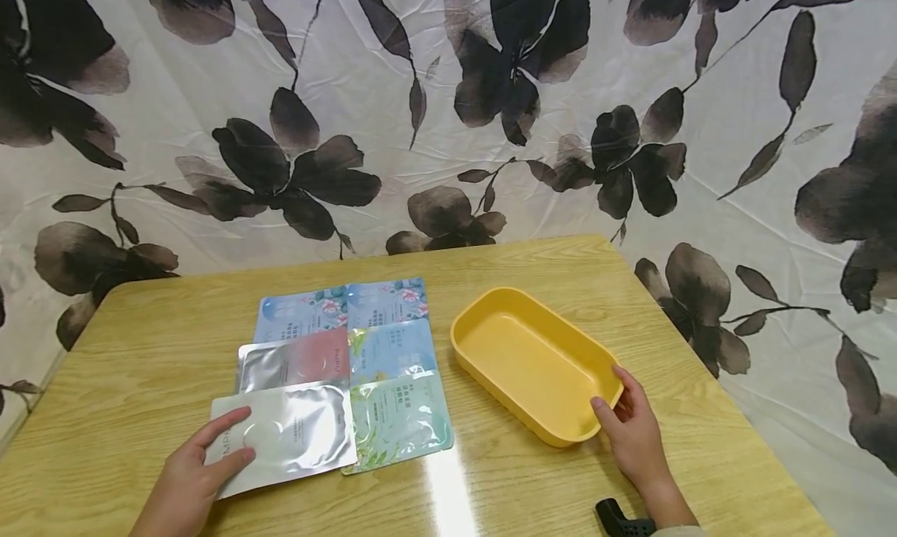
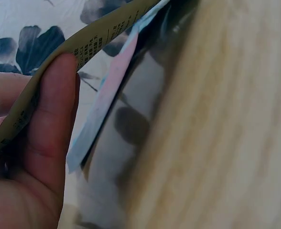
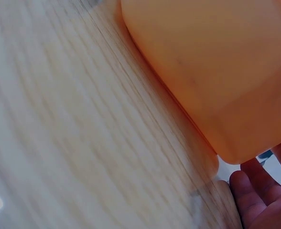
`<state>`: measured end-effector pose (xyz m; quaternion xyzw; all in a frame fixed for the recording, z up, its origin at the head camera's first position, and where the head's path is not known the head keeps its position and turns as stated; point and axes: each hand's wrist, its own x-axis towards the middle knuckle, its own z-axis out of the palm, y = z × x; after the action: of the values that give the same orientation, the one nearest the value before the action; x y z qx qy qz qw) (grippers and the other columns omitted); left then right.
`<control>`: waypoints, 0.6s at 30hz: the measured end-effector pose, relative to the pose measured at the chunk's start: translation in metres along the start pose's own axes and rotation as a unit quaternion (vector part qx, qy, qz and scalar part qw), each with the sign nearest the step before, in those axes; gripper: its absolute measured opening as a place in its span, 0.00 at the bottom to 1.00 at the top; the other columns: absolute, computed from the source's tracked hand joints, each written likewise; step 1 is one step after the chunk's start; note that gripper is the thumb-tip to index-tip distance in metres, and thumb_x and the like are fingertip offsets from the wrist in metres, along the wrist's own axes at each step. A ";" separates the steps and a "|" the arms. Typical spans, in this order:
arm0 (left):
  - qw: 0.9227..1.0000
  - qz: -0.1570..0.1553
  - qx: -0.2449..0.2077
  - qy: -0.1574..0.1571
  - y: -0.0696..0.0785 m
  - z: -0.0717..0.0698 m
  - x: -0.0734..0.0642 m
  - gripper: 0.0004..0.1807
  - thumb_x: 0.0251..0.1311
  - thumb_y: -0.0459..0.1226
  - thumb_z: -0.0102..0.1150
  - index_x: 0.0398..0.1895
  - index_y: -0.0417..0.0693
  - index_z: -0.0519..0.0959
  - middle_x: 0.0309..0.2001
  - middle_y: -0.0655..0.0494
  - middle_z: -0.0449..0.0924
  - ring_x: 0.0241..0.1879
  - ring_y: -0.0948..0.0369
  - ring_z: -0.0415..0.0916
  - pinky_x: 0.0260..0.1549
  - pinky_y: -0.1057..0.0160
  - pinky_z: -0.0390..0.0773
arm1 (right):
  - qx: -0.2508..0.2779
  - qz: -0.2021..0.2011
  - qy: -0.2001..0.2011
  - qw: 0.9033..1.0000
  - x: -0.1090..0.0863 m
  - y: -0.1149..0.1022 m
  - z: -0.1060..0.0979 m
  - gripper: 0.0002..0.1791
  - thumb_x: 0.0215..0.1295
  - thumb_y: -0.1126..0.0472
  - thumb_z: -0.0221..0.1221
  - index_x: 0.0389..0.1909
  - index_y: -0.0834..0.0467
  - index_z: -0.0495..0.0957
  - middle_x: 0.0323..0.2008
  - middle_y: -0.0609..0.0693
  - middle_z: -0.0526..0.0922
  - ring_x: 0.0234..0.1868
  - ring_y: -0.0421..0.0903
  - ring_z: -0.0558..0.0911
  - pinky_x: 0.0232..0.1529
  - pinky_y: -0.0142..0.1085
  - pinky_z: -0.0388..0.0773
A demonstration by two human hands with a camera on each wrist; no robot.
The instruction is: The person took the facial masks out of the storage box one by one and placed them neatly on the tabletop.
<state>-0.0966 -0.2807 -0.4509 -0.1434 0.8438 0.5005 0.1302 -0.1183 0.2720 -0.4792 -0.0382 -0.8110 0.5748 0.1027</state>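
My left hand (image 1: 188, 475) pinches the left edge of a silvery-white sheet mask packet (image 1: 297, 428), thumb on one face and fingers on the other. In the left wrist view the packet (image 2: 90, 40) is seen from its printed side, raised off the table at the held edge. Behind it lies a pink-and-silver packet (image 1: 294, 362). At the right, my right hand (image 1: 636, 436) grips the near right corner of a yellow plastic tray (image 1: 536, 373), thumb at the rim. The right wrist view shows the tray's outer wall (image 3: 212, 86) with fingers below it.
Beside the held packet lie a green packet (image 1: 402, 420) and a blue one (image 1: 392, 350). Two blue floral packets (image 1: 301, 313) (image 1: 387, 297) are behind them. A black device (image 1: 620, 519) is at the right wrist. Flower-print cloth (image 1: 392, 171) hangs behind the wooden table (image 1: 154, 350).
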 end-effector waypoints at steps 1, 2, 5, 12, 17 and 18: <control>1.000 -0.008 -0.006 -0.002 -0.001 -0.001 0.000 0.43 0.64 0.52 0.65 0.78 0.51 0.59 0.74 0.42 0.54 0.52 0.70 0.63 0.43 0.79 0.66 | -0.001 0.000 0.001 1.000 0.000 0.000 0.000 0.35 0.73 0.63 0.58 0.75 0.67 0.54 0.67 0.70 0.65 0.53 0.25 0.71 0.50 0.16 0.68; 1.000 -0.016 -0.009 -0.003 -0.002 -0.001 0.000 0.44 0.63 0.53 0.66 0.78 0.51 0.59 0.74 0.42 0.53 0.52 0.71 0.63 0.43 0.78 0.67 | -0.001 -0.001 0.001 1.000 0.000 0.000 0.000 0.35 0.73 0.64 0.58 0.75 0.66 0.54 0.67 0.70 0.65 0.53 0.25 0.71 0.50 0.16 0.69; 1.000 -0.019 -0.008 -0.005 -0.003 -0.002 0.001 0.45 0.62 0.53 0.67 0.78 0.50 0.59 0.76 0.41 0.50 0.60 0.63 0.61 0.47 0.75 0.67 | -0.005 0.000 0.003 1.000 0.000 0.001 0.000 0.35 0.73 0.63 0.58 0.75 0.66 0.54 0.67 0.70 0.65 0.53 0.25 0.71 0.49 0.16 0.69; 1.000 -0.007 -0.008 -0.009 -0.003 0.000 0.003 0.45 0.61 0.49 0.69 0.77 0.46 0.59 0.77 0.34 0.43 0.74 0.41 0.40 0.67 0.37 0.48 | 0.001 -0.004 -0.001 1.000 0.001 0.002 0.000 0.35 0.74 0.64 0.57 0.75 0.67 0.53 0.66 0.71 0.65 0.53 0.27 0.72 0.49 0.17 0.70; 1.000 -0.009 0.009 -0.015 -0.003 0.000 0.004 0.45 0.61 0.49 0.69 0.76 0.45 0.59 0.77 0.33 0.43 0.75 0.38 0.36 0.66 0.33 0.46 | 0.001 -0.002 -0.002 1.000 0.001 0.003 0.000 0.36 0.73 0.65 0.58 0.75 0.66 0.53 0.67 0.71 0.65 0.52 0.26 0.72 0.48 0.17 0.70; 1.000 -0.009 0.012 -0.016 -0.003 0.000 0.004 0.45 0.61 0.49 0.69 0.76 0.44 0.59 0.77 0.32 0.43 0.75 0.37 0.36 0.66 0.32 0.46 | 0.001 -0.002 -0.002 1.000 0.001 0.003 0.000 0.36 0.73 0.65 0.58 0.75 0.66 0.53 0.67 0.71 0.65 0.52 0.26 0.72 0.48 0.17 0.70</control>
<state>-0.0990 -0.2826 -0.4544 -0.1409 0.8464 0.4913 0.1498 -0.1192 0.2729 -0.4815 -0.0358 -0.8104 0.5758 0.1023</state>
